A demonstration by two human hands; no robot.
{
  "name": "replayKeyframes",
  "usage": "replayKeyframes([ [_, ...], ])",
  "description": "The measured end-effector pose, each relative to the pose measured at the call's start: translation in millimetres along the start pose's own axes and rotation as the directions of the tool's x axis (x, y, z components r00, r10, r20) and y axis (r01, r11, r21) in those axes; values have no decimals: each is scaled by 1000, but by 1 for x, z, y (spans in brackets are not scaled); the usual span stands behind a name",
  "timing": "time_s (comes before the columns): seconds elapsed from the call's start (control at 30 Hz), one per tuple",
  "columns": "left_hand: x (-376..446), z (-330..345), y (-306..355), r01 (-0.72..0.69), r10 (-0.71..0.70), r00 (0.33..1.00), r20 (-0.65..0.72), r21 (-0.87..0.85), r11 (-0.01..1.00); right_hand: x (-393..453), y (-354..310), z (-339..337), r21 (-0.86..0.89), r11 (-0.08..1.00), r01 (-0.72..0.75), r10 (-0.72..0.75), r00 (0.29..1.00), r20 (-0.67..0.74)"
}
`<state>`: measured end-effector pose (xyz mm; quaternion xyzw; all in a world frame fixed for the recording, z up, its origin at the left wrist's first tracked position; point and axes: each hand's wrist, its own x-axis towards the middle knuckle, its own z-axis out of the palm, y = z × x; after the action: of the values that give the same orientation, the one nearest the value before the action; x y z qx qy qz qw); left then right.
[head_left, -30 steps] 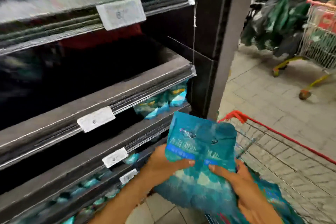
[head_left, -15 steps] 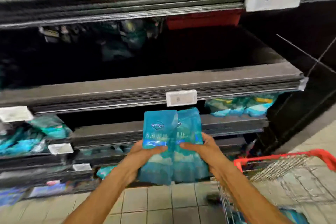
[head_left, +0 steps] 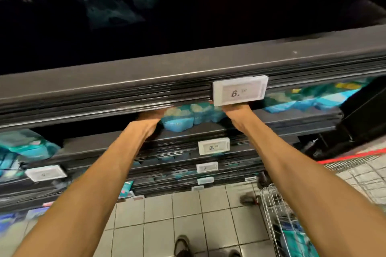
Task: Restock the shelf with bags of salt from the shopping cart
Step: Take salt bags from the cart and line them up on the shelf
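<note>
Several dark, ridged shelf boards (head_left: 188, 81) stack downward, at least four, each with a flat slatted front edge. Below them lies a floor (head_left: 188, 210) of pale square tiles. Right of the shelf's foot stands one cart (head_left: 277, 204) of silver wire with a red rim, teal packs showing inside it. Two bare forearms reach under the top board. Two teal, soft, glossy salt bags (head_left: 183, 119) sit side by side on the second board, just under that top board, between the hands. The left hand (head_left: 153, 116) and right hand (head_left: 236, 110) touch the bags' sides; the fingers are hidden, so I cannot tell their grip. Five white rectangular price tags, the largest (head_left: 240, 91) above the right hand.
</note>
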<state>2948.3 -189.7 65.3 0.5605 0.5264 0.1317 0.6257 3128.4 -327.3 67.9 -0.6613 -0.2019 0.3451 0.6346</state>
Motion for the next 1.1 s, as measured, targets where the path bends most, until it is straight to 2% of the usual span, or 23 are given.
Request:
replayKeyframes([
  [0.1, 4, 3, -2, 26, -29, 998, 58, 51, 998, -1, 1, -3, -90, 996, 26, -20, 998, 67],
  [0.23, -7, -3, -6, -139, 135, 988, 73, 53, 989, -6, 4, -15, -102, 992, 72, -55, 985, 161],
  [0.37, -8, -13, -12, -190, 172, 974, 151, 120, 974, -7, 0, -17, -113, 991, 77, -48, 970, 237],
  [0.5, -2, -18, -11, -246, 231, 968, 97, 204, 947, -6, 2, -18, -125, 988, 88, -53, 964, 260],
  [0.6, -3, -20, -13, -239, 209, 964, 164, 191, 952, -7, 3, -19, -112, 990, 86, -56, 968, 246],
  [0.67, -8, -21, -13, -246, 209, 948, 241, 137, 960, -7, 4, -19, -105, 990, 93, -68, 973, 220],
  [0.7, -10, -20, -13, -255, 227, 946, 233, 99, 962, -7, 4, -19, -103, 990, 94, -71, 975, 209],
  [0.8, -19, -21, -13, -324, 322, 944, 78, 26, 946, -9, 4, -19, -109, 992, 59, -38, 982, 185],
  [0.93, -32, -24, -17, -423, 424, 906, -10, 18, 906, -19, 5, -26, -190, 979, 74, -38, 981, 188],
  [1.03, -54, -27, -41, -593, 600, 777, -192, 100, 799, -33, 9, -38, -211, 974, 81, -43, 982, 181],
  [1.1, -76, -28, -67, -630, 636, 714, -293, 126, 766, -45, 10, -49, -233, 969, 84, -48, 986, 157],
])
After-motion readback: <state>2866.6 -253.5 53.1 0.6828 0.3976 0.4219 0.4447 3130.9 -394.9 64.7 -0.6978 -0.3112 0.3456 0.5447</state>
